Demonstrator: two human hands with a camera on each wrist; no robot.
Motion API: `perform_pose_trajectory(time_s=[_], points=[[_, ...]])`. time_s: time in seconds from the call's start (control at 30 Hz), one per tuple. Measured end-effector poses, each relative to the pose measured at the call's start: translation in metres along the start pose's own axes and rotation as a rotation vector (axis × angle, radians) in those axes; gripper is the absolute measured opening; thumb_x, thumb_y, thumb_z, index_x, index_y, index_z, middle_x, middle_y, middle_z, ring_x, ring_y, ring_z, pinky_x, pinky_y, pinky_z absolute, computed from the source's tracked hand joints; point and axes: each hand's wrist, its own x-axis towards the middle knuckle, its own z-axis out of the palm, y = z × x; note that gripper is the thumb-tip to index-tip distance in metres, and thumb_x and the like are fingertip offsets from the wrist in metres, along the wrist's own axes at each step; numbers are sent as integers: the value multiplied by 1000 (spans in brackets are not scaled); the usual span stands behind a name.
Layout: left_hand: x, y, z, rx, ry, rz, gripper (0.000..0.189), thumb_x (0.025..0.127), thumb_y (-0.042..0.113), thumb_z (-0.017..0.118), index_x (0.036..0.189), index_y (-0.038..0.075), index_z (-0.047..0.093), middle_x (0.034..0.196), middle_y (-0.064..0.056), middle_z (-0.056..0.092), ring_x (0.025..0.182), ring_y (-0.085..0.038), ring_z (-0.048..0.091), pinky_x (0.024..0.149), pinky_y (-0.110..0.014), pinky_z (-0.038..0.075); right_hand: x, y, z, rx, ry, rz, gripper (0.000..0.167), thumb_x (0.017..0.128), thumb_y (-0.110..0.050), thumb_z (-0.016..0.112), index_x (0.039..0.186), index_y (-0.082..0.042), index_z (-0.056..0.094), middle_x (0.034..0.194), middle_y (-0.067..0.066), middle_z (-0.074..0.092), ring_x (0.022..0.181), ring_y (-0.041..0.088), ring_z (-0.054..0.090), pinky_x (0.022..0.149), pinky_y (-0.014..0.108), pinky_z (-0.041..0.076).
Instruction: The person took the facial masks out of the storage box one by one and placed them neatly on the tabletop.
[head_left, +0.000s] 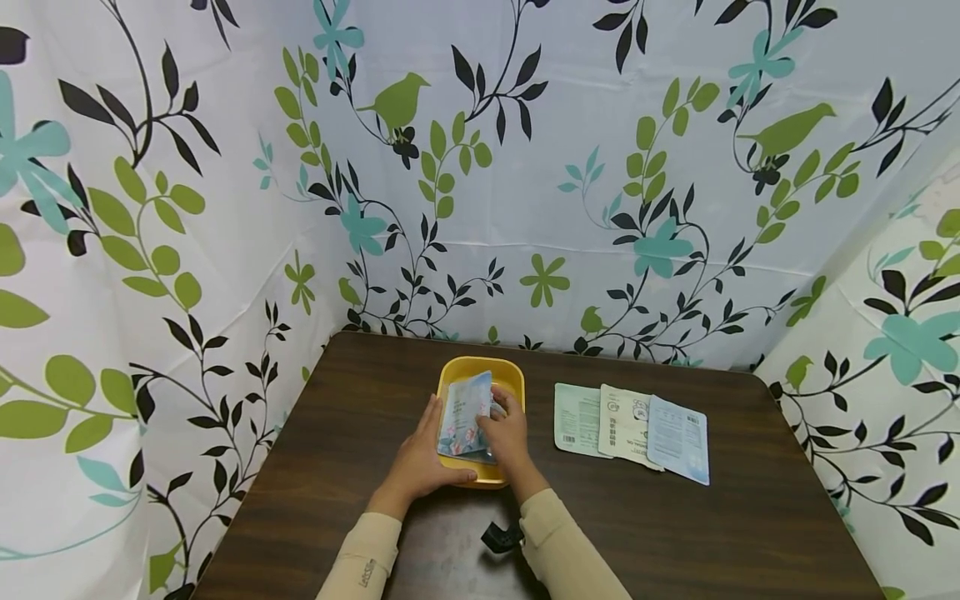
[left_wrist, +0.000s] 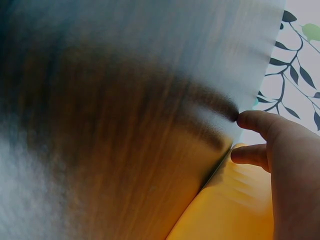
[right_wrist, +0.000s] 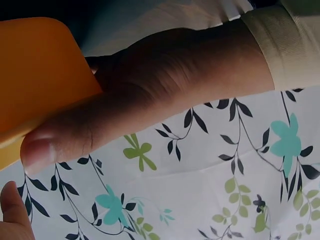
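In the head view, a yellow plastic tray stands on the table with flat sachets in it. The top one is a light blue sachet with floral print, tilted in the tray. My right hand reaches over the tray's right side and pinches this sachet's right edge between thumb and fingers. A darker sachet edge shows beneath. My left hand rests along the tray's left side, fingers straight, thumb by the front rim. In the left wrist view, two fingers extend beside the yellow wall. The right wrist view shows the right thumb by the tray.
Right of the tray, a green sachet, a cream sachet and a blue sachet lie fanned and overlapping on the dark wooden table. A patterned cloth hangs behind the table. A black mount sits by the right wrist.
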Motion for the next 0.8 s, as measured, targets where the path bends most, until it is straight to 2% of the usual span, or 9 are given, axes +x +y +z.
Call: perform_pose_trajectory(time_s=[0.17, 0.27, 0.53, 0.8], points=[[0, -1, 0, 5, 2, 2, 142, 59, 65, 91, 166, 23, 8, 175, 2, 8, 136, -43, 51, 108, -62, 43, 1, 3, 2, -80, -58, 36, 50, 93, -2, 65, 142, -1, 56, 148, 23, 54, 126, 35, 60, 96, 38, 56], [0, -2, 0, 10, -1, -3, 143, 58, 68, 90, 166, 24, 8, 175, 2, 8, 136, -43, 51, 109, -63, 42, 1, 2, 3, -93, -73, 74, 49, 94, -4, 64, 143, -1, 56, 148, 22, 55, 122, 31, 59, 96, 39, 55], [-1, -2, 0, 3, 5, 8, 144, 57, 74, 87, 166, 22, 10, 174, 0, 9, 137, -44, 50, 109, -65, 41, -1, 1, 4, -149, -61, 83, 53, 92, -2, 62, 144, -1, 55, 141, 23, 61, 110, 25, 64, 86, 34, 57], [-1, -3, 0, 1, 7, 13, 143, 57, 74, 87, 166, 23, 10, 174, 0, 9, 138, -44, 49, 110, -65, 39, -3, 1, 5, -131, -40, 82, 55, 90, 0, 61, 144, -1, 55, 136, 22, 65, 103, 21, 65, 83, 31, 58]])
